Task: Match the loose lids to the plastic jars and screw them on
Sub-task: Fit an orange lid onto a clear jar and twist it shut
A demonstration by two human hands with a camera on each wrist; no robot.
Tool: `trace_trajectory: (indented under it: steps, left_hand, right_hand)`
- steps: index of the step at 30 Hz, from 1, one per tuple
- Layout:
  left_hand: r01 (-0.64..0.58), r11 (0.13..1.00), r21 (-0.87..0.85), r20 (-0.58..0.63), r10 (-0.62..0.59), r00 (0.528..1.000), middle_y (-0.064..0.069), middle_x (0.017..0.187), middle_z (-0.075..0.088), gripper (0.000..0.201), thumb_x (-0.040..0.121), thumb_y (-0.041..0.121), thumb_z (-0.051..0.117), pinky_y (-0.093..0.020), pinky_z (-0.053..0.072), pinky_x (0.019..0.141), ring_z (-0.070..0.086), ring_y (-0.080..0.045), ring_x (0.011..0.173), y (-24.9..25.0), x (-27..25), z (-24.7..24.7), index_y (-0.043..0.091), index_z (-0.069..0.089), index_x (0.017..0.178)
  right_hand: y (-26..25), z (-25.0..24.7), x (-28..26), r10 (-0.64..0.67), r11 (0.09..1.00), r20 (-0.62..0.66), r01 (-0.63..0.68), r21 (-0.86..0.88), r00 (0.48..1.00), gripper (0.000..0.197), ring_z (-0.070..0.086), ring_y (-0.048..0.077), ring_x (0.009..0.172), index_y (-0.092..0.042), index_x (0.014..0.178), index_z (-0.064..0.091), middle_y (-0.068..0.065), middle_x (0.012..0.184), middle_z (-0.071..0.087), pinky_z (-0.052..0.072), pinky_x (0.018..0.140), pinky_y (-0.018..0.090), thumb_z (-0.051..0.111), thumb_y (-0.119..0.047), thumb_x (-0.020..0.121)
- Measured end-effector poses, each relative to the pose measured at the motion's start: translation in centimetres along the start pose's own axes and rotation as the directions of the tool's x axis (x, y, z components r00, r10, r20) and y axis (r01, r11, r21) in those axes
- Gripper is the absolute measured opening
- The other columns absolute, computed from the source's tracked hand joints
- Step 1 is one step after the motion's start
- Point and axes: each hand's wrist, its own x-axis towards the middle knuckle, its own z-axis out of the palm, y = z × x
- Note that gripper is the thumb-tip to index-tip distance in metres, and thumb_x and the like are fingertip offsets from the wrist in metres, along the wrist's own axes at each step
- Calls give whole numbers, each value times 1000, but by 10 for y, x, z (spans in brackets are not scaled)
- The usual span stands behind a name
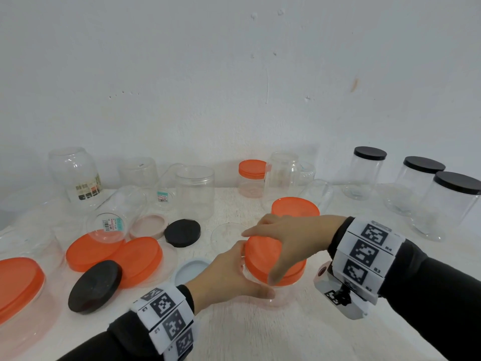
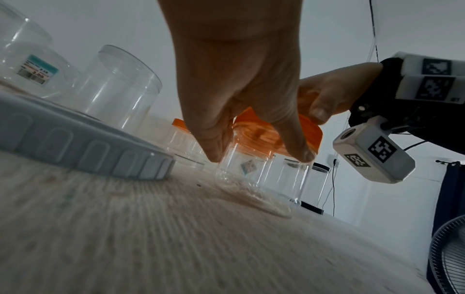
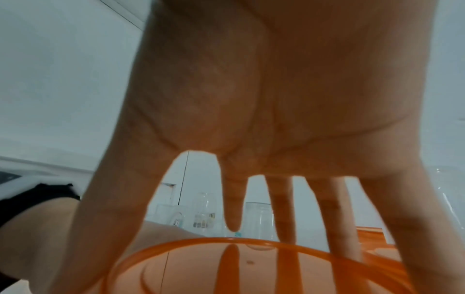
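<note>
A small clear plastic jar [image 1: 283, 294] stands on the white table in front of me, with an orange lid [image 1: 263, 256] sitting tilted on its mouth. My left hand [image 1: 229, 277] grips the jar's body from the left, thumb and fingers curled round it. My right hand [image 1: 291, 241] comes over the top, its fingers spread and curled round the lid's rim. The left wrist view shows the left hand [image 2: 239, 89] on the jar [image 2: 251, 173] and the right thumb on the lid [image 2: 310, 131]. From below, the right hand [image 3: 264, 99] arches over the lid [image 3: 201, 264].
Loose lids lie to the left: two orange [image 1: 140, 256], two black [image 1: 182, 233], a pink one [image 1: 149, 226], a pale blue one [image 1: 191, 270]. Open clear jars [image 1: 195, 194] stand at the back. Black-lidded jars [image 1: 367, 173] stand at right, orange-lidded jars [image 1: 295, 207] behind.
</note>
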Motion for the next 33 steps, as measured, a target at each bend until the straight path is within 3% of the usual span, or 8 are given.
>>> trace_trajectory:
  steps: [9, 15, 19, 22, 25, 27, 29, 33]
  left_hand:
    - [9, 1000, 11, -6, -9, 1000, 17, 127, 56, 99, 58, 38, 92, -33, 46, 104, 55, -5, 119, 1, -2, 0, 32, 36, 138]
    - [4, 1000, 5, 4, -4, 1000, 17, 134, 50, 101, 57, 39, 92, -32, 41, 109, 49, -6, 125, 3, -2, 0, 38, 30, 138]
    - [14, 1000, 11, -4, -14, 1000, 16, 132, 53, 101, 58, 39, 92, -33, 44, 107, 52, -6, 122, 3, -2, 0, 32, 33, 141]
    - [21, 1000, 13, 1, -21, 1000, 16, 129, 54, 99, 59, 38, 92, -33, 45, 105, 53, -7, 120, 3, -2, 0, 32, 34, 139]
    - [19, 1000, 13, 0, -19, 1000, 16, 129, 54, 99, 59, 38, 92, -30, 45, 105, 53, -6, 120, 3, -2, 0, 31, 34, 140]
    - [17, 1000, 13, 0, -17, 1000, 17, 131, 53, 101, 58, 39, 92, -30, 44, 106, 52, -5, 121, 3, -1, 0, 32, 33, 140]
    - [9, 1000, 3, -1, -9, 1000, 18, 132, 52, 104, 56, 40, 92, -31, 43, 107, 51, -4, 123, 2, -1, 0, 34, 32, 142]
    - [13, 1000, 10, -3, -13, 1000, 17, 131, 53, 103, 57, 41, 92, -32, 45, 106, 53, -6, 121, 2, -2, 0, 33, 33, 141]
  right_hand:
    - [-3, 3, 4, 94, 992, -42, -98, -77, 995, 99, 43, 23, 125, -45, 147, 18, -7, 140, 31, 43, 97, 45, 59, -83, 64]
    - [-3, -7, -1, 4, 997, 55, 1, -82, 998, 98, 39, 20, 128, -58, 140, 16, -16, 140, 26, 43, 99, 44, 79, -55, 65]
    - [-2, -2, 0, 58, 997, 9, -57, -56, 998, 96, 56, 13, 94, -54, 141, 19, -13, 132, 32, 49, 85, 37, 70, -74, 62]
    - [-3, 1, 1, 112, 991, -37, -114, -66, 993, 102, 43, 2, 63, -47, 144, 19, -9, 128, 34, 42, 65, 32, 59, -86, 59]
    - [-2, 0, 2, 96, 993, -7, -96, -65, 995, 106, 55, 14, 101, -49, 145, 13, -8, 141, 29, 46, 86, 38, 66, -81, 59]
    - [-2, -3, 1, 31, 998, 16, -30, -47, 999, 103, 42, 18, 126, -55, 143, 13, -12, 142, 26, 43, 99, 43, 76, -67, 62]
    - [-3, -6, 0, -24, 999, 14, 24, -42, 1000, 96, 39, 16, 127, -57, 140, 20, -16, 138, 28, 43, 99, 43, 78, -59, 64]
    - [0, -1, 4, -1, 998, -37, -2, -65, 999, 92, 43, 17, 120, -51, 142, 25, -17, 123, 31, 45, 93, 41, 70, -71, 64]
